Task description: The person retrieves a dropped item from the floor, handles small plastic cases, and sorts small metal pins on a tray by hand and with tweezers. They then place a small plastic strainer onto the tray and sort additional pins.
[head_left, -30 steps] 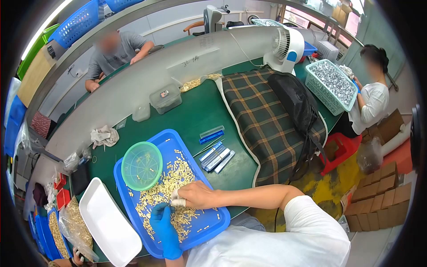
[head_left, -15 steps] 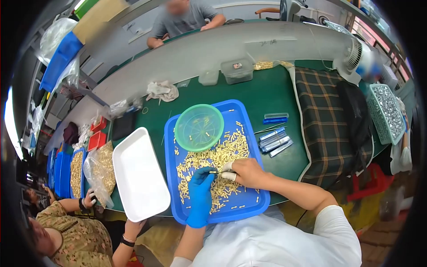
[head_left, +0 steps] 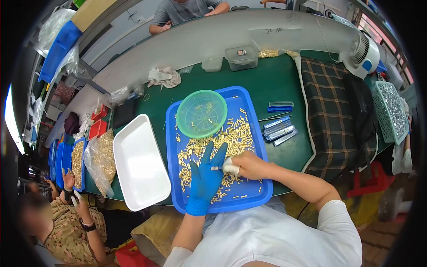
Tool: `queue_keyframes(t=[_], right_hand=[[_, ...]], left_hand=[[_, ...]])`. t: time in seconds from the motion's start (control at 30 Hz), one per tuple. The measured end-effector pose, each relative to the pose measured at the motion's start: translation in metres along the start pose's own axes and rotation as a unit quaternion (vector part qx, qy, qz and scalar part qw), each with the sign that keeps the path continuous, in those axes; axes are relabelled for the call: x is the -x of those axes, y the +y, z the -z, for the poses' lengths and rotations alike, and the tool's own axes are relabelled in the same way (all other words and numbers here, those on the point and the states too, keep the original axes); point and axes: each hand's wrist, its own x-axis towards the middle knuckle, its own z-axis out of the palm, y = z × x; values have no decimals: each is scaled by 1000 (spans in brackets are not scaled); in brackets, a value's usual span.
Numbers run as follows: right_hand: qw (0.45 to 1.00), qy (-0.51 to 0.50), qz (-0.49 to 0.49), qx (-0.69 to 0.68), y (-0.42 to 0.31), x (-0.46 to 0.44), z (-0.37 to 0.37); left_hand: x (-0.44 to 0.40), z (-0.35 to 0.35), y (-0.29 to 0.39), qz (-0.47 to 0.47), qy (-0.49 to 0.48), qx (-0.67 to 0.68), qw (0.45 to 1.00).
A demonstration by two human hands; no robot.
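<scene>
My left hand (head_left: pixel 207 178), in a blue glove, lies over the blue tray (head_left: pixel 262 155) with its fingers spread, palm showing. Right beside it, my right hand (head_left: pixel 242 167) is closed in a pinch, with white covers on its fingertips. A short greyish piece (head_left: pixel 216 168) sticks out from those fingertips against the blue glove; its kind is too small to make out. Small brass-coloured pins (head_left: pixel 235 138) are scattered across the tray, beneath and around both hands. A green plastic sieve (head_left: pixel 202 113) rests at the tray's far left, with a few pins in it.
Left of the tray stands a white bin (head_left: pixel 140 164), then a bag of brass parts (head_left: pixel 104 155). Blue-and-clear cases (head_left: pixel 280 129) lie at right, near a plaid cloth (head_left: pixel 327 115). A co-worker's hands (head_left: pixel 75 189) are raised at lower left; another person (head_left: pixel 182 13) sits across the partition.
My left hand has opened from a pinch to spread fingers; the brass pin between my hands no longer shows there. The co-worker at left has taken a hand off the white bin.
</scene>
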Motion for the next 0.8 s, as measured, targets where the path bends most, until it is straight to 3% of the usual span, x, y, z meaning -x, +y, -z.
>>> queue_keyframes(t=[0.03,0.13,0.17,0.27,0.43,0.53,0.7,0.8], right_hand=[[1000,1,0,-1,-2,0,2],[970,138,-116,-162,-10,2,11],[970,137,-116,-163,-8,3,8],[997,42,65,7,3,4,-6],[997,60,-43,22,7,2,5],[983,81,-105,-125,-7,1,16],[997,-14,-66,-30,1,1,2],[948,101,-150,-263,2,2,11]], left_hand=[[-1,0,0,1,-1,-1,1000],[0,1,1,6,0,-6,1000],[1,1,1,6,-5,3,1000],[0,1,2,7,-19,15,1000],[-2,5,-3,0,1,22,1000],[-1,8,-1,9,10,35,999],[-5,2,-3,17,8,42,999],[-5,2,-4,15,3,75,997]])
